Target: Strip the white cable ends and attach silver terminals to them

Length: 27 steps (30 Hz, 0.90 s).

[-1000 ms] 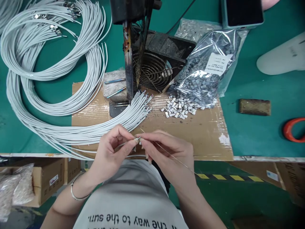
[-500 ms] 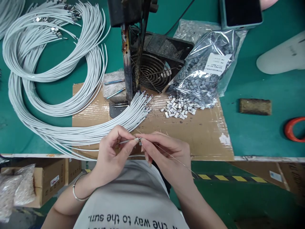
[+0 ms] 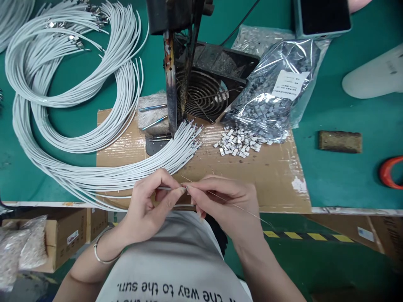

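Just beyond the table's front edge, my left hand (image 3: 154, 205) pinches a white cable (image 3: 165, 188) near its end between thumb and forefinger. My right hand (image 3: 225, 201) meets it there, thumb and forefinger closed at the cable's tip. A thin solder wire (image 3: 236, 205) runs through the right hand, one end poking out past the fingers. Whatever sits at the cable tip is hidden by the fingertips. Behind the hands lies a bundle of white cables (image 3: 126, 171), its ends under an upright soldering iron (image 3: 171, 88). Small metal connectors (image 3: 237, 141) are heaped to the right.
A black fan (image 3: 208, 94) stands behind the iron. Beside it lies a plastic bag of connectors (image 3: 267, 100). Coiled cables (image 3: 37, 90) cover the left. Cardboard (image 3: 270, 184) lies underneath. A brown block (image 3: 340, 141), orange ring-shaped handle (image 3: 386, 174), white bottle (image 3: 371, 75) and phone (image 3: 324, 16) are rightward.
Both hands have shifted slightly right and down, still together at the cable tip. The small piece glimpsed between the fingers is now covered. The view has moved a little.
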Available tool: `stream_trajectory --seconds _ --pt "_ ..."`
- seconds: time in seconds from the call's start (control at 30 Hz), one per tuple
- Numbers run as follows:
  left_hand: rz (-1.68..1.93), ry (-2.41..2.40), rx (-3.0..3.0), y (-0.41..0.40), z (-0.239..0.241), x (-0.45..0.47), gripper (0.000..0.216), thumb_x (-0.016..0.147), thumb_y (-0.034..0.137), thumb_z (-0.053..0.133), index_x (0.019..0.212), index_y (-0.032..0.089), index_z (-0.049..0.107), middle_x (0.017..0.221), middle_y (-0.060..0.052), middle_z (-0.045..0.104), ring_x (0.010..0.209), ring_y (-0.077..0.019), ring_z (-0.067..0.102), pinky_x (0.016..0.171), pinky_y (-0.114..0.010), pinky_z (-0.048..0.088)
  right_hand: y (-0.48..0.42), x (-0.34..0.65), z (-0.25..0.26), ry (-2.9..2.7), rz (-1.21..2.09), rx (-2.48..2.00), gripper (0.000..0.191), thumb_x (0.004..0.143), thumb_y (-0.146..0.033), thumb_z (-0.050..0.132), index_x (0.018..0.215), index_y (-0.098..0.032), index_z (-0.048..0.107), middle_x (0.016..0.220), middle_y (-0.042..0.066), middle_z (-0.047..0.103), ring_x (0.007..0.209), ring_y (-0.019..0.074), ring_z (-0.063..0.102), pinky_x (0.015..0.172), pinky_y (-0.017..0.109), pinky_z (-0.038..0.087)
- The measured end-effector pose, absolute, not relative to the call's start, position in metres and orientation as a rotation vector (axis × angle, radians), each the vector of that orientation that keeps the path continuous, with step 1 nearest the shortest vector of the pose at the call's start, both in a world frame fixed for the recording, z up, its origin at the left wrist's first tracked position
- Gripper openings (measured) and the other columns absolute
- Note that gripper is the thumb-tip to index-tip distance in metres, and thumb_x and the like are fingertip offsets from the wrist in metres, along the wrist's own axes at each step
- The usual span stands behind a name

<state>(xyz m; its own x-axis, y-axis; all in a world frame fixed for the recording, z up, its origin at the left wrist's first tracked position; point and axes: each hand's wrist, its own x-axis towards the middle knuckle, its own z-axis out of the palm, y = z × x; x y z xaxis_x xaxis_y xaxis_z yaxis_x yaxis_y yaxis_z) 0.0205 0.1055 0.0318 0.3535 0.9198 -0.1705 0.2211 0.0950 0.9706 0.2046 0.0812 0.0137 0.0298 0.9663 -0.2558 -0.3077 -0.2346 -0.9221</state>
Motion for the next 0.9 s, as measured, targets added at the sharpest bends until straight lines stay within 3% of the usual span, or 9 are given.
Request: stream_trajectory --seconds 0.33,0.53,0.7,0.8,0.9 --pt "0.593 1.131 1.168 0.123 0.046 0.023 0.023 0.096 0.023 0.075 0.077 0.020 0.062 0.061 0.004 0.054 0.052 -0.0087 0.035 0.046 -0.024 0.024 0.089 0.217 0.032 -1.090 1.415 -1.219 0.015 0.091 -0.020 0.077 0.085 -0.025 0.090 0.060 0.000 0.067 0.049 0.0104 0.057 0.042 0.021 0.044" --pt "0.770 1.271 1.470 0.103 0.038 0.031 0.014 0.102 0.019 0.070 0.088 0.020 0.067 0.062 0.005 0.058 0.051 -0.0087 0.044 0.048 -0.022 0.035 0.084 0.200 0.029 -0.919 1.273 -1.306 0.012 0.089 -0.020 0.080 0.079 -0.023 0.087 0.059 -0.002 0.066 0.043 0.0091 0.053 0.039 0.021 0.042" --pt "0.869 1.175 1.279 0.100 0.035 0.038 0.014 0.108 0.018 0.063 0.095 0.021 0.065 0.067 0.003 0.068 0.053 -0.0083 0.055 0.049 -0.018 0.042 0.072 0.175 0.016 -1.010 0.865 -1.406 0.015 0.092 -0.016 0.078 0.089 -0.027 0.087 0.065 0.000 0.073 0.050 0.0136 0.063 0.046 0.027 0.055" --pt "0.867 1.152 1.087 0.106 0.038 0.038 0.010 0.105 0.019 0.068 0.096 0.021 0.065 0.066 0.004 0.067 0.052 -0.0076 0.053 0.049 -0.017 0.042 0.072 0.171 0.016 -1.146 0.694 -1.419 0.021 0.093 -0.012 0.077 0.095 -0.031 0.087 0.071 0.000 0.078 0.054 0.0142 0.065 0.053 0.028 0.060" --pt "0.870 1.159 1.022 0.113 0.041 0.037 0.011 0.099 0.019 0.076 0.091 0.020 0.068 0.065 0.005 0.067 0.052 -0.0068 0.052 0.050 -0.016 0.043 0.076 0.174 0.018 -1.171 0.733 -1.397 0.021 0.095 -0.014 0.076 0.096 -0.031 0.088 0.069 -0.001 0.077 0.053 0.0137 0.064 0.052 0.028 0.060"
